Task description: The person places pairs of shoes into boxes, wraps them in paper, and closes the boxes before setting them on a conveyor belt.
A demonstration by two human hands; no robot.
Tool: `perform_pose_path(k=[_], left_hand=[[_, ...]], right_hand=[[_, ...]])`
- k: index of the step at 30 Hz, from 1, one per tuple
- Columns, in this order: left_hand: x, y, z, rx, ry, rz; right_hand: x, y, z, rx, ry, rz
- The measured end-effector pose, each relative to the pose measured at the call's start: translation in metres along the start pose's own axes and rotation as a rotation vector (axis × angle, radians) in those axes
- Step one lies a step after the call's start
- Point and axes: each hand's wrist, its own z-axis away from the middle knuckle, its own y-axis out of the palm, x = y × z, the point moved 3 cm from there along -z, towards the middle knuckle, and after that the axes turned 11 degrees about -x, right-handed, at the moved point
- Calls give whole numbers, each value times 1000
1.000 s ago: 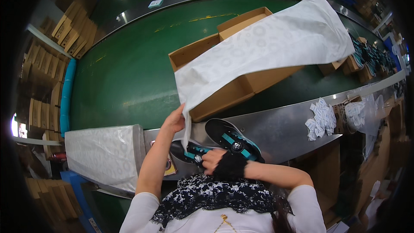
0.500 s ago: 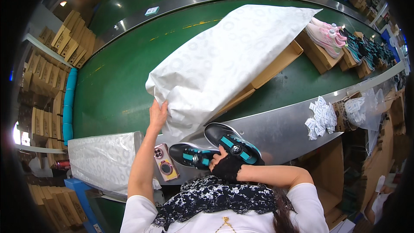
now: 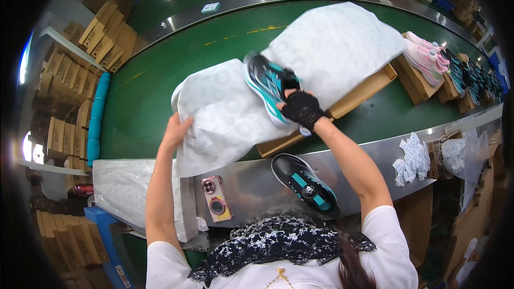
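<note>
White patterned wrapping paper [image 3: 211, 112] lies across an open brown shoebox [image 3: 367, 92] on the green belt. My left hand [image 3: 176, 130] pinches the paper's left edge between thumb and fingers. In a black fingerless glove, my right hand [image 3: 302, 108] grips a black and teal sneaker [image 3: 262, 77] by its heel end, over the paper. The shoe's toe points away to the far left, and the glove hides part of its opening. Its mate, another black and teal sneaker [image 3: 305, 184], rests on the metal ledge nearer me.
On the metal ledge [image 3: 251, 182] lies a phone [image 3: 217, 199]. Stacked paper sheets [image 3: 123, 184] sit at left, small white packets [image 3: 412, 159] at right. Pink sneakers [image 3: 425, 60] on a box stand farther right on the green belt [image 3: 144, 112]. Carton stacks [image 3: 107, 37] rise at far left.
My right hand has lifted one sneaker from the ledge and carried it forward over the paper. The paper has sunk in the middle; my left hand still holds its edge, slightly farther left.
</note>
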Motion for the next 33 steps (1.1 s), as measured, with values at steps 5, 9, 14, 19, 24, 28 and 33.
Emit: perform_pose_path(k=[5,9,14,19,24,28,33], left_hand=[[-83,28,4,201,-25,512],[-135,114,38,527,219,967],[-100,154,37,141,260,815],[-60,226,55,85,985,-318],[-68,246,48,487,865,-971],[-63,224,70,487,826,-789],[-75,173,146,632,910,-134]], right_hand=[[12,78,15,302,126,-381],[15,108,18,367,-97,-297],[1,16,41,-62,-118,279],[-28,-9,98,15,-208,288],[6,-53,125,-257,-305,-124],[-42,-51,186,-263,-33,-147],[-91,-5,281,443,846,-698]])
